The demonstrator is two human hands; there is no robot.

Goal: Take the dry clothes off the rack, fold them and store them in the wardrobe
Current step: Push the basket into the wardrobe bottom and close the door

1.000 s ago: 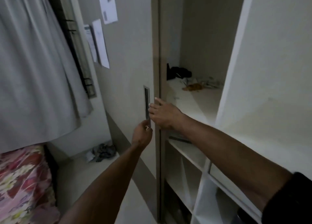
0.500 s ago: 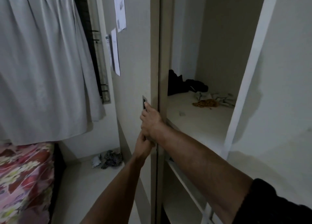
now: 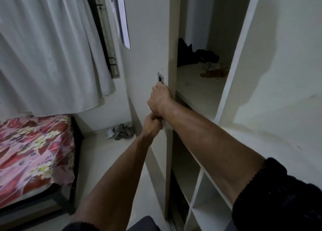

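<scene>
The wardrobe [image 3: 271,91] fills the right half of the view, its pale sliding door [image 3: 148,60] drawn partly across so the inside stands open to the right of the door's edge; a wide inner shelf [image 3: 200,89] runs back into shadow, and lower cubbies [image 3: 205,201] show beneath it. At left a grey curtain [image 3: 48,47] hangs over a bed with a red and pink floral cover [image 3: 33,154]; papers [image 3: 122,16] are stuck high on the door. Both forearms reach forward and upward from the bottom of the view, nearly straight, meeting at the door's edge; the right one comes out of a dark sleeve [image 3: 278,196]. The right hand [image 3: 159,99] is uppermost, back of the hand toward the camera, fingers curled round the door's edge just below the recessed metal handle [image 3: 160,78]; the left hand [image 3: 152,124] sits directly beneath and touching it, fingers bent tight in a grip on the same edge. Dark clothes [image 3: 196,55] lie bundled at the back of the inner shelf, with a small orange-brown patterned item [image 3: 215,72] just in front of them; a crumpled spotted cloth [image 3: 124,131] lies on the floor by the wall.
</scene>
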